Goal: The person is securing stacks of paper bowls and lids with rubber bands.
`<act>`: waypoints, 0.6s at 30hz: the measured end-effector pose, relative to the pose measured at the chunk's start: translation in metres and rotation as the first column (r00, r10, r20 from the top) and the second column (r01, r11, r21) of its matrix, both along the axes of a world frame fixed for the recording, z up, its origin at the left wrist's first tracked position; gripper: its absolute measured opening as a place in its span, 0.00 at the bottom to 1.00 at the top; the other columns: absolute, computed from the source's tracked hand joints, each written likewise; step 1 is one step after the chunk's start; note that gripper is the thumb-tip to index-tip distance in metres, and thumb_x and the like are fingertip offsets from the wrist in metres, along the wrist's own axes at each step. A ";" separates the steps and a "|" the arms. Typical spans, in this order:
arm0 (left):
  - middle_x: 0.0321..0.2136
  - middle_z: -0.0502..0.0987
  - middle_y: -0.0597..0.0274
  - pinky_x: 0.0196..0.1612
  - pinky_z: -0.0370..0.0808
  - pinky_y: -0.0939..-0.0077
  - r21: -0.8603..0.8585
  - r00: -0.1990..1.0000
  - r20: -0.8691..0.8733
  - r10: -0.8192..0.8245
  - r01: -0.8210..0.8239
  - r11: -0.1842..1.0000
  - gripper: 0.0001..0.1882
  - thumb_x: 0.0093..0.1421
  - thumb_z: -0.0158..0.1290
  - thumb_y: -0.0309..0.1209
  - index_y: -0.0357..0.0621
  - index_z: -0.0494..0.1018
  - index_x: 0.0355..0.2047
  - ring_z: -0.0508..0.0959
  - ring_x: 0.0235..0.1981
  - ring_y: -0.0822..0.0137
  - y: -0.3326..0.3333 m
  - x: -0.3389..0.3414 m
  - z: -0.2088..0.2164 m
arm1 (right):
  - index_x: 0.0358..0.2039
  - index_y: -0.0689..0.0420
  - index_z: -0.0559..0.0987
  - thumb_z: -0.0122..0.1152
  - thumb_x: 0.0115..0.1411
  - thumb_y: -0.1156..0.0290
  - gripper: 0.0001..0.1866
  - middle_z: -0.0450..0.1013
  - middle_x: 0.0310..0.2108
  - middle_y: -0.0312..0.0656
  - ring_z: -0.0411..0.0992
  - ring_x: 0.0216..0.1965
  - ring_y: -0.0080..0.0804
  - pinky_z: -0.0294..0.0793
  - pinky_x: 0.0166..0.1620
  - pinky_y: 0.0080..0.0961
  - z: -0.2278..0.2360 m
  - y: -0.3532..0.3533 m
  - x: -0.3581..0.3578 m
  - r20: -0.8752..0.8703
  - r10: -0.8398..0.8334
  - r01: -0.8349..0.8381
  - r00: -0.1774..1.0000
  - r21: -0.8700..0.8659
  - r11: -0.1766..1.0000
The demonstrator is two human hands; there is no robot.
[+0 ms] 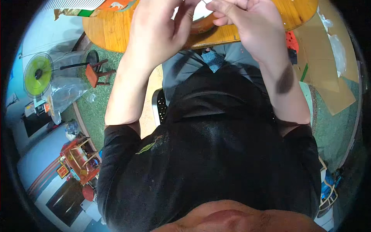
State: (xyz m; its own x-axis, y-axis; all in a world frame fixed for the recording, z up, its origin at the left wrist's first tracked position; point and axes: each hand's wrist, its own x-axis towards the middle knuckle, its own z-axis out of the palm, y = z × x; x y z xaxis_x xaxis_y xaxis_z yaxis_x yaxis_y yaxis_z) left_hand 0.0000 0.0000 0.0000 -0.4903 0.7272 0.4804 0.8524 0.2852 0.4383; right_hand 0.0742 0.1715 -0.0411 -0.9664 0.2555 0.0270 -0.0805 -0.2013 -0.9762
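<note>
Both my hands are raised over the near edge of a wooden table (110,34), at the top of the view. My left hand (158,31) is bent inward, its fingers closed near the upper edge and partly cut off. Opposite it, the thumb and forefinger of my right hand (261,29) pinch together on something small and pale, too hidden to name. Below and between the hands sits a round dish with a brown rim (203,26) and a white inside; the hands cover much of it.
An orange and green package (112,5) lies at the table's far left. On the floor to the left stand a green fan (38,73), a small red stool (92,75) and clear plastic bags (67,94). Cardboard (326,58) lies at right. A red shelf (77,158) is lower left.
</note>
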 end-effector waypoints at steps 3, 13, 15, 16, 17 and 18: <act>0.33 0.79 0.51 0.38 0.76 0.66 0.154 0.972 -0.176 -0.157 0.184 0.971 0.18 0.55 0.56 0.11 0.40 0.76 0.45 0.80 0.35 0.51 0.005 -0.002 0.000 | 0.44 0.70 0.78 0.56 0.67 0.80 0.08 0.81 0.37 0.43 0.78 0.34 0.24 0.78 0.39 0.19 0.014 0.005 -0.003 0.151 0.045 -0.054 0.987 0.052 0.997; 0.32 0.79 0.55 0.38 0.78 0.67 0.129 0.972 -0.192 -0.136 0.162 0.978 0.14 0.56 0.60 0.16 0.40 0.78 0.42 0.82 0.36 0.56 0.017 -0.016 0.002 | 0.40 0.66 0.80 0.58 0.67 0.80 0.04 0.78 0.34 0.37 0.76 0.33 0.21 0.77 0.39 0.17 0.024 0.021 -0.001 0.151 0.308 -0.328 0.939 0.134 0.935; 0.37 0.79 0.54 0.41 0.78 0.70 0.220 0.986 0.063 -0.154 0.137 0.966 0.14 0.60 0.58 0.16 0.38 0.76 0.46 0.82 0.38 0.60 0.022 -0.012 -0.005 | 0.40 0.65 0.80 0.59 0.68 0.79 0.04 0.78 0.34 0.37 0.76 0.33 0.21 0.77 0.39 0.17 0.021 0.025 -0.001 0.129 0.329 -0.346 0.935 0.145 0.927; 0.41 0.78 0.55 0.44 0.79 0.72 0.170 0.983 0.090 -0.163 0.146 0.975 0.14 0.63 0.56 0.16 0.37 0.74 0.49 0.81 0.40 0.64 0.020 -0.013 -0.007 | 0.39 0.65 0.80 0.59 0.68 0.78 0.04 0.78 0.34 0.37 0.76 0.33 0.21 0.77 0.39 0.17 0.018 0.025 0.000 0.117 0.323 -0.333 0.939 0.087 0.939; 0.41 0.78 0.55 0.44 0.79 0.72 0.171 0.982 0.091 -0.165 0.148 0.974 0.14 0.63 0.56 0.16 0.37 0.74 0.49 0.81 0.40 0.64 0.022 -0.015 -0.014 | 0.39 0.64 0.81 0.60 0.69 0.78 0.04 0.79 0.34 0.37 0.77 0.34 0.21 0.78 0.40 0.17 0.015 0.025 0.001 0.106 0.316 -0.320 0.943 0.029 0.947; 0.41 0.78 0.56 0.45 0.78 0.72 0.417 0.892 0.266 -0.365 0.235 0.878 0.15 0.63 0.56 0.16 0.36 0.74 0.50 0.81 0.40 0.66 0.029 -0.016 -0.021 | 0.39 0.64 0.81 0.60 0.69 0.78 0.04 0.79 0.34 0.37 0.77 0.34 0.21 0.78 0.40 0.17 0.013 0.026 0.003 0.108 0.317 -0.322 0.942 0.028 0.946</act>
State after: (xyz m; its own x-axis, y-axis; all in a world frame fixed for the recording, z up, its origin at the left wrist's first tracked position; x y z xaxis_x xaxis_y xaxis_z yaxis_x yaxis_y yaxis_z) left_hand -0.0162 0.0285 -0.0211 -0.4518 0.6685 0.5907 0.6586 -0.1966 0.7263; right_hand 0.0770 0.1976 -0.0278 -0.9954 -0.0663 -0.0698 0.0794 -0.1561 -0.9845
